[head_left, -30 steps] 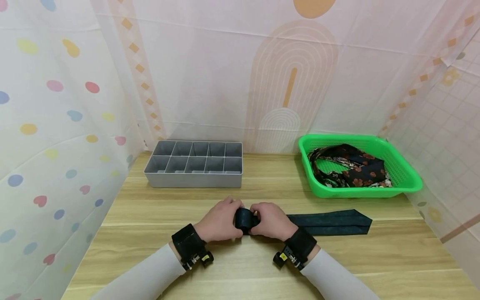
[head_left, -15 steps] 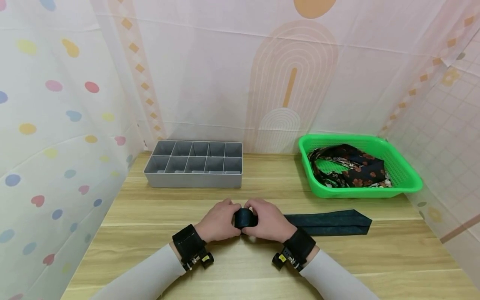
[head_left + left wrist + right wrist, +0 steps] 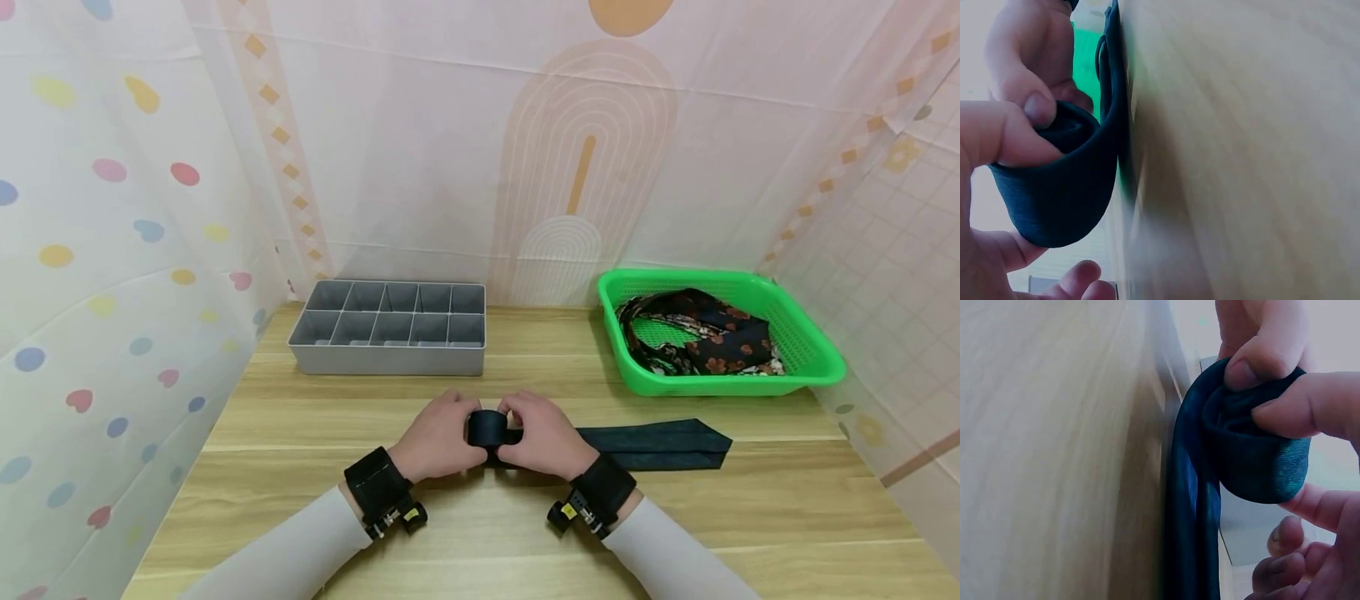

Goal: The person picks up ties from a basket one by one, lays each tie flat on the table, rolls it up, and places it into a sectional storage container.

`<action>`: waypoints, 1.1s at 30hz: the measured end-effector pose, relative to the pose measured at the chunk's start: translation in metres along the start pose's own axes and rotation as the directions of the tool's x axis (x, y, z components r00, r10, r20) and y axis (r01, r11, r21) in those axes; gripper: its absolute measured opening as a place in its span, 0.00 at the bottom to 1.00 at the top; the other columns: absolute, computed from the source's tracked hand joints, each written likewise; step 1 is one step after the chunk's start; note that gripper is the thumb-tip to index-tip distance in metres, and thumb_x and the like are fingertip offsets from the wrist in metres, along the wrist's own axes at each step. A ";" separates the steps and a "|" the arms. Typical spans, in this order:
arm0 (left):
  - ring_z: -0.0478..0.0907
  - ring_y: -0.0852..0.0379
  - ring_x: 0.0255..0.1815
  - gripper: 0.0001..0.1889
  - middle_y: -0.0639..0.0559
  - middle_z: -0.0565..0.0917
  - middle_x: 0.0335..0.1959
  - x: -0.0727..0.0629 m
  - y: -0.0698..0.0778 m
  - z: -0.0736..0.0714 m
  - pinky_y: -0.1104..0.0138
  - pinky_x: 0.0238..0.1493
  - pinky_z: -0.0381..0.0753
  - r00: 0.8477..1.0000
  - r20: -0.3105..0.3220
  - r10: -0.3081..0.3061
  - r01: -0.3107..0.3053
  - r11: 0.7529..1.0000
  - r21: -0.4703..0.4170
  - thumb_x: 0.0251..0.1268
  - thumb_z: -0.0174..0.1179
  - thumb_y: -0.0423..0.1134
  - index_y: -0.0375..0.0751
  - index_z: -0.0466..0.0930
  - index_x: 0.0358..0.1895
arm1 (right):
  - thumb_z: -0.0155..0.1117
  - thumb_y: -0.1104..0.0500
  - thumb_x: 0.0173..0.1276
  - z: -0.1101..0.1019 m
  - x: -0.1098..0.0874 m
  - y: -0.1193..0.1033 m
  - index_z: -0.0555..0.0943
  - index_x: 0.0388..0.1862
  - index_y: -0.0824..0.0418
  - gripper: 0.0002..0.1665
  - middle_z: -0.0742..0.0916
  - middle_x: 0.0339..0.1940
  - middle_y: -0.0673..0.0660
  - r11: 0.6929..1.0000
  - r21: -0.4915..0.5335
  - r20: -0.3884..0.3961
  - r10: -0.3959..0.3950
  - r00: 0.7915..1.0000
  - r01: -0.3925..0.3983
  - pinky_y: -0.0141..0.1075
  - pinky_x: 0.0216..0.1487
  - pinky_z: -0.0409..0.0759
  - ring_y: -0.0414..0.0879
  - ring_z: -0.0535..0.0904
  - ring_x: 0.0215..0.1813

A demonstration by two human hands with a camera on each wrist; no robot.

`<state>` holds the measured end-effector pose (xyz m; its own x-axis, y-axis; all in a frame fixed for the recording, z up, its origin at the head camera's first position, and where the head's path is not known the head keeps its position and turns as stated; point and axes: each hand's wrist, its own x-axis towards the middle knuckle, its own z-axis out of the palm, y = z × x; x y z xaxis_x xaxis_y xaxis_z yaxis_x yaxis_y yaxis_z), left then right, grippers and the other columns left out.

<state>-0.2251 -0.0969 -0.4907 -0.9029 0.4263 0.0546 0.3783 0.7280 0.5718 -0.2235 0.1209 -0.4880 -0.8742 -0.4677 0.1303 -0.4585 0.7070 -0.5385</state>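
Note:
A dark blue-green necktie [image 3: 652, 446] lies lengthwise on the table, its pointed end to the right. The other end is wound into a thick roll [image 3: 487, 429] that stands on its edge between my hands. My left hand [image 3: 438, 439] holds the roll's left side with thumb and fingers. From the right, my right hand [image 3: 546, 437] pinches the same roll [image 3: 1266, 472], thumb at its open near edge and a finger on the far side. In the left wrist view both thumbs press at the rim of the coil [image 3: 1060, 200]. Part of the strip under my right hand is hidden.
A grey divided organizer box [image 3: 393, 360] stands at the back left, its compartments bare. At the back right is a green plastic basket [image 3: 810, 358] with dark floral fabric [image 3: 727, 342] inside. Patterned curtains [image 3: 420, 150] enclose the wooden table [image 3: 480, 542].
The tie's pointed end has slid slightly left toward the roll. My right hand moved in over the roll, then back a little right; my left hand stays around it.

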 end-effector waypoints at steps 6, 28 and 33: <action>0.73 0.55 0.37 0.20 0.51 0.77 0.42 0.000 0.003 -0.001 0.62 0.38 0.76 1.000 -0.016 0.010 -0.009 1.000 0.026 0.50 0.75 0.48 0.48 0.83 0.46 | 0.82 0.53 0.52 0.004 0.001 0.002 0.82 0.40 0.48 0.19 0.77 0.31 0.48 0.999 -0.039 0.034 0.010 0.999 -0.009 0.34 0.35 0.70 0.41 0.72 0.31; 0.73 0.52 0.39 0.27 0.48 0.76 0.43 0.000 -0.005 0.000 0.59 0.42 0.77 0.992 0.098 0.085 -0.091 0.994 0.063 0.45 0.81 0.44 0.46 0.82 0.51 | 0.85 0.53 0.51 0.013 0.002 0.003 0.83 0.37 0.49 0.19 0.80 0.30 0.46 0.997 -0.072 0.075 0.025 0.997 -0.020 0.34 0.36 0.74 0.40 0.74 0.31; 0.73 0.52 0.38 0.21 0.48 0.77 0.43 -0.001 -0.004 -0.001 0.59 0.41 0.76 0.993 0.090 0.074 -0.078 0.996 0.052 0.49 0.80 0.45 0.48 0.83 0.45 | 0.85 0.53 0.52 0.012 0.002 0.003 0.81 0.36 0.49 0.19 0.79 0.29 0.46 0.998 -0.066 0.080 0.020 0.997 -0.014 0.34 0.36 0.73 0.40 0.73 0.30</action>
<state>-0.2257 -0.1005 -0.4920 -0.8506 0.5254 0.0224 0.4580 0.7191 0.5226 -0.2244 0.1157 -0.4995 -0.8675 -0.4946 0.0528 -0.4554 0.7471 -0.4841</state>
